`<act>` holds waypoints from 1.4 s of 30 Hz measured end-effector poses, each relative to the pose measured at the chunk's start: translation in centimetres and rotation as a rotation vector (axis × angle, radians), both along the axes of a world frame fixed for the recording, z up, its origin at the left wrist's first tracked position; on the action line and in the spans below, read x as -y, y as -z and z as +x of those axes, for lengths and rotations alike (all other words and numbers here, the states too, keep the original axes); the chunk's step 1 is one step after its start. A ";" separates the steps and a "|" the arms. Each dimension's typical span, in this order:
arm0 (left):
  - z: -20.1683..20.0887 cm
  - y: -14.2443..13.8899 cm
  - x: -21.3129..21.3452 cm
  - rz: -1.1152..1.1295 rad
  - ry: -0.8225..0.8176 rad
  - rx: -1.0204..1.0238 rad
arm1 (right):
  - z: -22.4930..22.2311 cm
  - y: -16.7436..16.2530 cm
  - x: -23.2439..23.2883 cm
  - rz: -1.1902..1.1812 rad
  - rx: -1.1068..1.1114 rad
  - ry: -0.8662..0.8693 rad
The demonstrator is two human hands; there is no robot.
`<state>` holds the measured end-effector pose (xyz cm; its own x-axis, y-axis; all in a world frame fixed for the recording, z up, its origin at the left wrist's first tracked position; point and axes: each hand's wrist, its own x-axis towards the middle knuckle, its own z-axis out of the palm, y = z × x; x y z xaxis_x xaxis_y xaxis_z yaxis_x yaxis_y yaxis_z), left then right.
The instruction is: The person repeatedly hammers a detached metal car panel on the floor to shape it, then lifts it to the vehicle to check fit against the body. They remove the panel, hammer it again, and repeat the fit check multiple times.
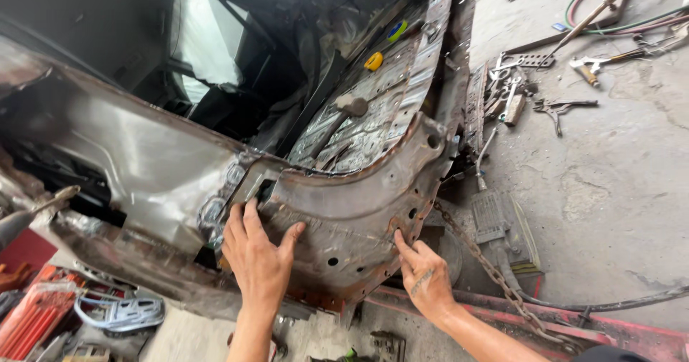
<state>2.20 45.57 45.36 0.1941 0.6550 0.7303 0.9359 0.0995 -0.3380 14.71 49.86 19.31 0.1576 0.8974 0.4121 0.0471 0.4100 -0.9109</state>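
Note:
A stripped car body fills the view, with a curved rusty sheet-metal panel [359, 204] at its lower door opening. My left hand [256, 251] lies flat against the panel's left part, fingers spread and pressing on the metal. My right hand [422, 276] grips the panel's lower right edge with its fingertips. The bare floor pan [373, 111] of the car shows behind the panel, with a yellow plug [373, 61] on it.
A chain [488, 261] runs from the panel's right side down to a red frame rail [502, 319]. Locking pliers and other hand tools [531, 96] lie on the concrete floor at right, with hoses [610, 10] beyond. Red and grey equipment [43, 312] sits at the lower left.

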 end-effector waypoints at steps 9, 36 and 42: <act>-0.4 0.6 -0.5 0.008 -0.010 0.077 | 0.5 -0.6 0.3 0.039 -0.139 0.015; -1.2 0.7 -0.4 -0.004 0.025 0.065 | 0.7 -0.7 -0.6 -0.510 -0.596 -0.463; -1.6 0.8 -0.6 -0.004 0.042 0.046 | 1.1 -0.8 -0.5 -0.558 -0.694 -0.484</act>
<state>0.57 46.13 44.52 0.1874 0.6497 0.7367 0.9537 0.0591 -0.2948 15.82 50.36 20.14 -0.2291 0.9646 -0.1302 -0.6236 -0.2482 -0.7413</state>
